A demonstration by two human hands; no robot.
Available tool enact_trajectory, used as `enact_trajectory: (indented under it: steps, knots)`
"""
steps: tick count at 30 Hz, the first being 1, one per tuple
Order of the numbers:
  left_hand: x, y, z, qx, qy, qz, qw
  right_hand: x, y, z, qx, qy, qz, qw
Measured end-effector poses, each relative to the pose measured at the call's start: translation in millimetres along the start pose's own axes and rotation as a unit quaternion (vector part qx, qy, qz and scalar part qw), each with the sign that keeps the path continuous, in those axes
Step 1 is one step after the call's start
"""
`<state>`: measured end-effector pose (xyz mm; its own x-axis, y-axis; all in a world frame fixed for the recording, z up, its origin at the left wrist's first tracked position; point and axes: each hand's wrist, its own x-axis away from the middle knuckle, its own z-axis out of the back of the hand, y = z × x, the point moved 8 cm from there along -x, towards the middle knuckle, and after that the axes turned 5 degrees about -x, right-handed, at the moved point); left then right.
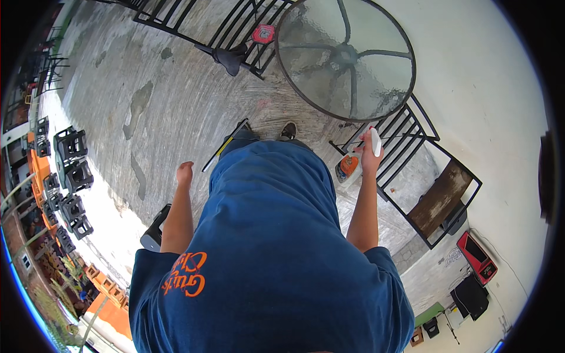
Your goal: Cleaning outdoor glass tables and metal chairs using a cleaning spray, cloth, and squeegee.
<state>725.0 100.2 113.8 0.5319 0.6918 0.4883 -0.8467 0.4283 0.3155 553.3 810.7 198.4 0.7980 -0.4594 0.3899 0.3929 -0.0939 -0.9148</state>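
Note:
My right hand (pixel 371 154) grips a spray bottle (pixel 349 167) by its neck, just under the white trigger head; a colourful orange label covers its front. It is held out beside my body, near the edge of a round glass-topped table (pixel 318 70). My left hand (pixel 185 173) hangs away from my side with no object visible in it, its fingers too small to make out clearly. A long black tool with a yellow strip, probably a squeegee (pixel 224 148), lies slantwise against my left thigh.
Black metal-barred benches (pixel 401 137) stand beside the table, one with a brown wooden panel (pixel 441 198). A dark cloth (pixel 231 57) and a red item (pixel 263 34) rest on another bench (pixel 225 26). Behind my left arm is a black speaker-like box (pixel 154 231). Stacked black stools (pixel 70 145) stand far left.

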Motion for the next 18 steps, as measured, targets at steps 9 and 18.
enact_trajectory:
  steps: [9,18]
  knots:
    - [11,-4,-2,0.017,0.003,0.013,1.0,23,-24,-104,0.058,-0.233,0.031,0.97]
    - [21,-47,-10,-0.012,0.007,0.072,0.997,2,-40,-94,0.012,-0.059,0.078,0.995]
